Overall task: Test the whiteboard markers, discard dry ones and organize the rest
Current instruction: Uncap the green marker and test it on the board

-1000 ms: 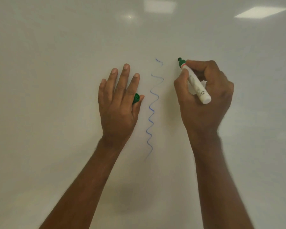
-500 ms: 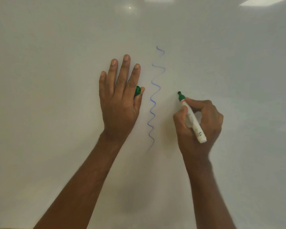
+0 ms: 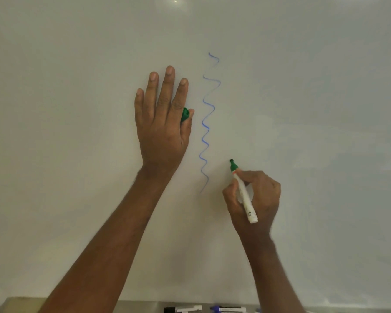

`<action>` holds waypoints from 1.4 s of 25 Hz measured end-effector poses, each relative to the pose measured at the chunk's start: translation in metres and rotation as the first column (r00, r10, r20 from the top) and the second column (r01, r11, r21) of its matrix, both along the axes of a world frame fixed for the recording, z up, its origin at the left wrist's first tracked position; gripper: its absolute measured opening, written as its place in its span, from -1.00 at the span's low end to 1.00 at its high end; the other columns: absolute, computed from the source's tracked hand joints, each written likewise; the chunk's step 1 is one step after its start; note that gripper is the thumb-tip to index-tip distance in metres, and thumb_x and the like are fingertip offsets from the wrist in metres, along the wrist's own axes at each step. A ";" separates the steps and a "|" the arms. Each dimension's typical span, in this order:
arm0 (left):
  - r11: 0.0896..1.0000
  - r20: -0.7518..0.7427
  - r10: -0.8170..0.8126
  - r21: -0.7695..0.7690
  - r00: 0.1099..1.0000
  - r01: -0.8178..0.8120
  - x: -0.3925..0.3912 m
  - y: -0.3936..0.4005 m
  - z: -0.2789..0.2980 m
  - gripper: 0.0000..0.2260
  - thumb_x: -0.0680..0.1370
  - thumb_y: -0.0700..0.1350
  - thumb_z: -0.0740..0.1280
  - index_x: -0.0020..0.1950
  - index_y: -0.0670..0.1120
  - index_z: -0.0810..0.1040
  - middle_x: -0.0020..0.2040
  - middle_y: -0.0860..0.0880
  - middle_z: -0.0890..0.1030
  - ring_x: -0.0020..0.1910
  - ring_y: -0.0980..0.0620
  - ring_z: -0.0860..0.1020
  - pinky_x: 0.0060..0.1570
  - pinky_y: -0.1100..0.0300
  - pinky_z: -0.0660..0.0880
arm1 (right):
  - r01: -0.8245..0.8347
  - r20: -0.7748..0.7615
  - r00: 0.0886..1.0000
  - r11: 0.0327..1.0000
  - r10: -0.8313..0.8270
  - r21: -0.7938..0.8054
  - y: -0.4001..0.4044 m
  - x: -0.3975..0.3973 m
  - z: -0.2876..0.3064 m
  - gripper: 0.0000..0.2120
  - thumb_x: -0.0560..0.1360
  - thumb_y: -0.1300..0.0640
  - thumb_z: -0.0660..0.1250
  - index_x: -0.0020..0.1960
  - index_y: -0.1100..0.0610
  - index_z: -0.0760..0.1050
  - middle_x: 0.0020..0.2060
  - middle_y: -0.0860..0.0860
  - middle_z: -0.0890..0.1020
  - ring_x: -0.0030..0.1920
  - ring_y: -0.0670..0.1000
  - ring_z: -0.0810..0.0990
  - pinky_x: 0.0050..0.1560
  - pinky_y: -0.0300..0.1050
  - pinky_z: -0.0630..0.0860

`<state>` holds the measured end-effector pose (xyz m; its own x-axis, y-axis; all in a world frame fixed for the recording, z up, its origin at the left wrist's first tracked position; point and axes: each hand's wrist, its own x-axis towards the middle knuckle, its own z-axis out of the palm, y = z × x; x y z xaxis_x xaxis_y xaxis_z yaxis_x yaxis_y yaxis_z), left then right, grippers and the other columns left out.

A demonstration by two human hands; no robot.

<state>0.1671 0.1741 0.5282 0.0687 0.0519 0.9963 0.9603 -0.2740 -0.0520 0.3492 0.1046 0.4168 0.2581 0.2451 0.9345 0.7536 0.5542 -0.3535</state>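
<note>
1. Whiteboard point(image 3: 303, 109): pale glossy surface filling nearly the whole view; a ceiling light glint point(image 3: 175, 1) sits at 12 o'clock near the top edge.
2. Blue wavy line point(image 3: 207, 123): drawn top to bottom at the centre of the board, fading at its lower end, between the two hands.
3. Left hand point(image 3: 161, 125): laid flat on the board at 9 o'clock of the blue line, four fingers straight and together, pointing up.
4. Green cap point(image 3: 185, 114): pinched between the left thumb and the side of the forefinger; only its rounded end shows, the rest is hidden behind the hand.
5. Right hand point(image 3: 255, 199): at 4 o'clock of the line's lower end, fingers and thumb curled round a marker in a writing grip.
6. Green marker point(image 3: 244, 195): white barrel, green nose, dark tip pointing to 11 o'clock at the board; contact with the surface cannot be confirmed. No green mark can be made out near it.
7. Tray ledge point(image 3: 145, 307): grey strip at 6 o'clock, cut off by the bottom edge.
8. Black-capped marker point(image 3: 183, 309) and blue-capped marker point(image 3: 228, 309): lying on the ledge, side by side, partly cropped; labels illegible.
9. Both forearms enter from the lower edge, bare.
</note>
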 end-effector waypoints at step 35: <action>0.017 0.671 0.395 0.677 -0.627 0.736 0.092 -0.210 -0.182 -0.68 0.70 0.08 0.14 -0.11 -0.07 0.51 0.01 -0.10 0.69 -0.09 -0.11 0.66 -0.03 0.03 0.62 | -0.686 -0.492 0.724 0.580 0.483 -0.440 -0.182 0.026 -0.098 -0.74 0.62 0.21 0.27 0.23 0.08 0.66 0.10 -0.10 0.72 0.14 0.04 0.68 0.15 -0.07 0.62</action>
<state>0.2590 -0.0356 0.3463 0.2505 0.9431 -0.2188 -0.8171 0.3271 0.4747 0.3757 -0.0779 0.3183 0.0872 0.8798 0.4673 0.1398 0.4536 -0.8802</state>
